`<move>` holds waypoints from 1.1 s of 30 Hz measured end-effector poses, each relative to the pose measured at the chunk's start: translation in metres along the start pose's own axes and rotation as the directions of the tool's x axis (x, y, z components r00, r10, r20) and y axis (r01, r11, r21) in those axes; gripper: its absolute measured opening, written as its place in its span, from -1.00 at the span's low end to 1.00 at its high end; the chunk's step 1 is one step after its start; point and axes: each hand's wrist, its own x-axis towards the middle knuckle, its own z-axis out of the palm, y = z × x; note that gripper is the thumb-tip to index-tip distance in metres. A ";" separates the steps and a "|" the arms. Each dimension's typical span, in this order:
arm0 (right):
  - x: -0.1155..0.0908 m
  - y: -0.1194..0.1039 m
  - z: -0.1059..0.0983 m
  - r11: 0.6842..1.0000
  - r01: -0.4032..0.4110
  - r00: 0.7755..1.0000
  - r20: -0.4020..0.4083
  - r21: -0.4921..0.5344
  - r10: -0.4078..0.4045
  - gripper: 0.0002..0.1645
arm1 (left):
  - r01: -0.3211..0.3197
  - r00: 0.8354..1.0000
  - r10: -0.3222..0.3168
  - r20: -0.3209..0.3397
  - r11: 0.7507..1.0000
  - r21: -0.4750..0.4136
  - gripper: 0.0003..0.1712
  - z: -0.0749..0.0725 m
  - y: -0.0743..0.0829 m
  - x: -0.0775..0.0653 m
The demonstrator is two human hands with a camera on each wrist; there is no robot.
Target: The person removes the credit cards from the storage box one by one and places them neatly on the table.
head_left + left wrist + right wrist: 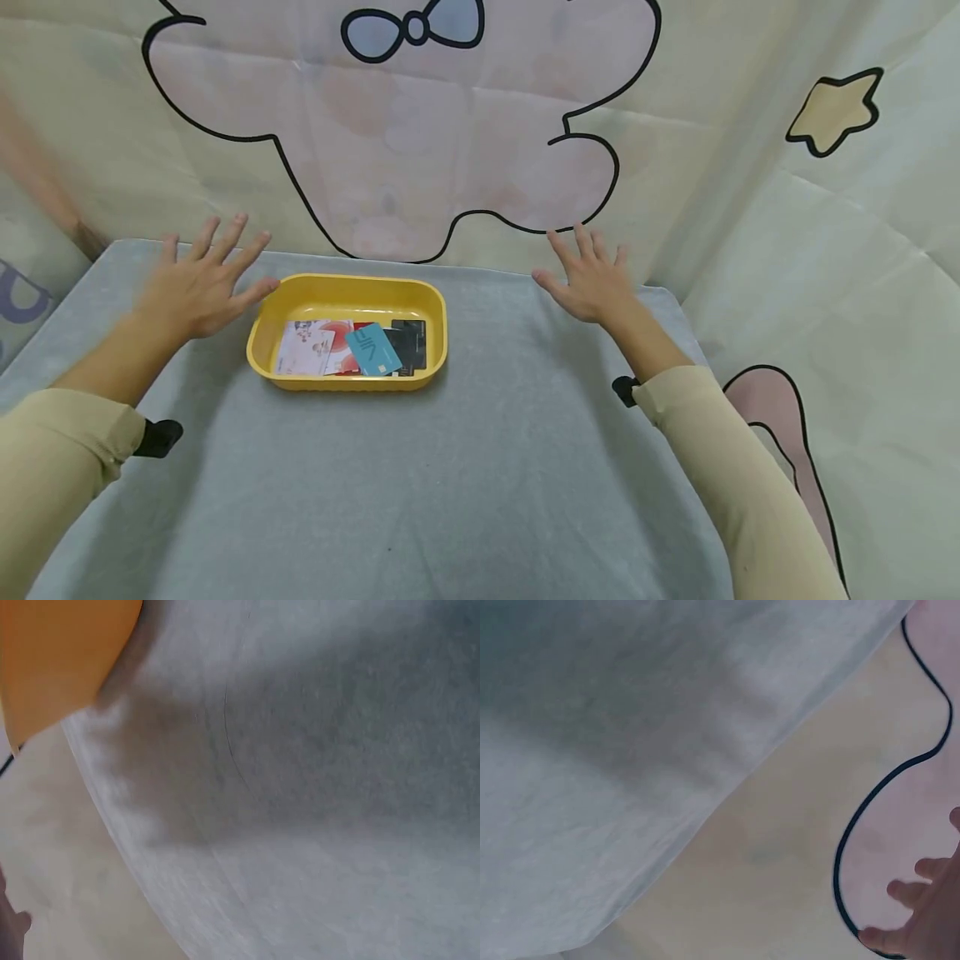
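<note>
Both hands are raised over the table with fingers spread, and neither holds anything. My left hand (197,293) is at the left of a yellow tray (347,287), its thumb tip near the tray's upper left rim in the head view. Far to the right of the tray is my right hand (596,283), above the table's back edge. Inside the tray lie a pale printed card (302,348), a blue card (373,349) and dark cards (411,337), partly overlapping. Fingers of the right hand (922,900) show at the lower right of the right wrist view.
A grey cloth (480,492) covers the table. Behind it hangs a pale curtain (720,150) with cartoon outlines, and it continues down the right side. A dark band (159,437) is at the left cuff, another dark piece (625,390) at the right cuff.
</note>
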 end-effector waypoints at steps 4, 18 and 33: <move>0.000 -0.015 -0.007 0.988 0.080 0.997 0.012 0.130 -0.082 -0.03 | -0.062 0.996 0.064 0.067 0.998 -0.029 -0.07 0.005 0.012 0.003; -0.002 -0.062 -0.019 0.881 0.211 0.967 0.040 0.424 -0.251 -0.09 | -0.128 0.978 0.142 0.155 0.987 -0.099 -0.02 0.018 0.027 -0.004; 0.010 -0.103 -0.006 0.710 0.269 0.906 0.079 0.651 -0.416 -0.10 | -0.154 0.977 0.172 0.127 0.979 -0.136 0.10 0.025 0.027 -0.014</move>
